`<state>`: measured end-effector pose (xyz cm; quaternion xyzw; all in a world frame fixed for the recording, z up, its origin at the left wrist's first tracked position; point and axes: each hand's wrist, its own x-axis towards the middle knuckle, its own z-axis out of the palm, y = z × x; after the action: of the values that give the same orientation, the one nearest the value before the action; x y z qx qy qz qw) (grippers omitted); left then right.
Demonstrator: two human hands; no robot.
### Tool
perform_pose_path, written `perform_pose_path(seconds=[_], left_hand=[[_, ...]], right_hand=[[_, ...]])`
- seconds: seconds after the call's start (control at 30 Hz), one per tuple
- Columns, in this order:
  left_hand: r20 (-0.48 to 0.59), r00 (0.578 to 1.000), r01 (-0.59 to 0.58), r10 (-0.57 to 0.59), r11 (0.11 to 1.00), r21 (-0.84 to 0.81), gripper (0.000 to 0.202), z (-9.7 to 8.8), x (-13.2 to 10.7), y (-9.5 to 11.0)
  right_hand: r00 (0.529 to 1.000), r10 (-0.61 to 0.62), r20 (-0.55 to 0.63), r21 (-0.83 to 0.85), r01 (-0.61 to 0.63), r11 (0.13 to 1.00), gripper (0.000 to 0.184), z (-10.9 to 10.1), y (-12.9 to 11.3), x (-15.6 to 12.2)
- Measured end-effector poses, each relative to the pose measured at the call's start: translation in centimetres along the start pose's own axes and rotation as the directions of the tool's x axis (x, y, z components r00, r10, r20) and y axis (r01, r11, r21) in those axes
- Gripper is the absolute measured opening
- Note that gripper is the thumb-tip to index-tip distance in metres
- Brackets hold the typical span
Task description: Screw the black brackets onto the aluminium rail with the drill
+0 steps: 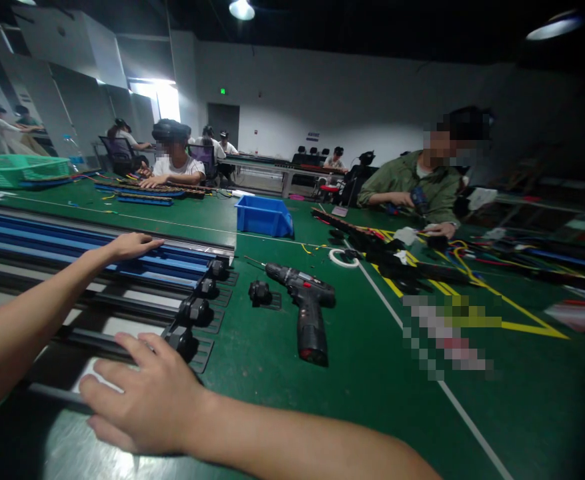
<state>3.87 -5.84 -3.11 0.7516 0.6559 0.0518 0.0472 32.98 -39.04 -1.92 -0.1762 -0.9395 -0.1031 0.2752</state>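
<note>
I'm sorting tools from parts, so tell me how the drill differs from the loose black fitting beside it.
The drill is much larger and longer than the loose fitting, which is compact. The drill has a pistol grip and a red mark; the fitting has a flat slotted plate. Shared: both are mainly black and lie on the green table, apart from the left hand and right hand.
</note>
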Motion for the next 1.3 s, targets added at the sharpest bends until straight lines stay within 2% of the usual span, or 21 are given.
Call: perform_pose_path(seconds=[0.27,0.7,1.3], left_hand=[[0.013,1.0,-0.029,0.029,0.999,0.024,0.085,-0.4,-0.7,0.5],[0.015,0.995,-0.102,0.102,0.995,0.022,0.082,-0.1,-0.8,-0.1],[-0.018,0.986,-0.165,0.165,0.986,-0.006,0.074,-0.6,-3.7,0.3]], right_hand=[[1.0,0.003,0.008,0.006,-0.003,1.0,0.032,-0.2,-0.1,-0.1],[1.0,-0.012,0.022,0.018,0.011,1.0,0.031,-0.2,-0.2,0.1],[0.999,-0.024,0.036,0.078,0.022,0.997,0.028,-0.4,-2.2,0.2]])
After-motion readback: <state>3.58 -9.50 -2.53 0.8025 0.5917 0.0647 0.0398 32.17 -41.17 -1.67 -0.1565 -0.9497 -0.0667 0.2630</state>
